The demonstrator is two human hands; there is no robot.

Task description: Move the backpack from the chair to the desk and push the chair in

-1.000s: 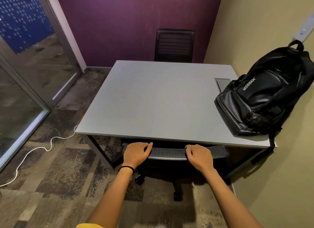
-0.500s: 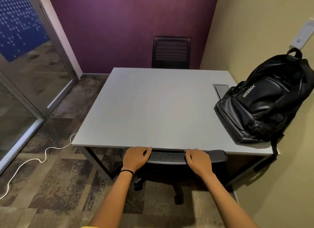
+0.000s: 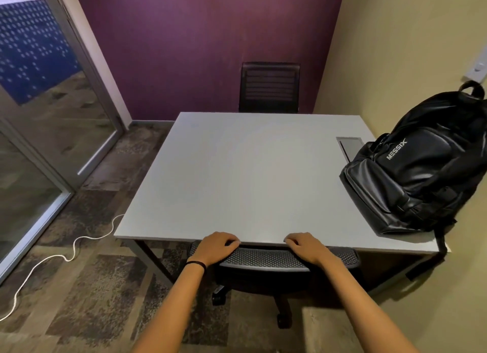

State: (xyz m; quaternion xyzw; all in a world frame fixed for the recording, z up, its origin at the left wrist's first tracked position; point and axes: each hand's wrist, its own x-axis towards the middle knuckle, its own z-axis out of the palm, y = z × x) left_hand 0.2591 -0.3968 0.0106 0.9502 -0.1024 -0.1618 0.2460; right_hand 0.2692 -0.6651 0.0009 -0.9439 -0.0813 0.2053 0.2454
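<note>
A black backpack [image 3: 419, 179] stands on the right end of the grey desk [image 3: 237, 173], leaning against the beige wall. The black mesh-backed chair [image 3: 263, 258] is tucked under the desk's near edge, only its backrest top and wheeled base showing. My left hand [image 3: 216, 247] grips the left part of the backrest top. My right hand [image 3: 305, 248] grips it to the right. Both sets of fingers curl over the rim, right at the desk edge.
A second black chair [image 3: 270, 86] stands at the far side against the purple wall. A white cable [image 3: 66, 255] snakes over the carpet on the left. Glass door panels [image 3: 39, 115] line the left side. A grey flap [image 3: 349, 146] is set into the desktop beside the backpack.
The chair has rolled further under the desk, its backrest now up against the near edge. Both hands went forward with it.
</note>
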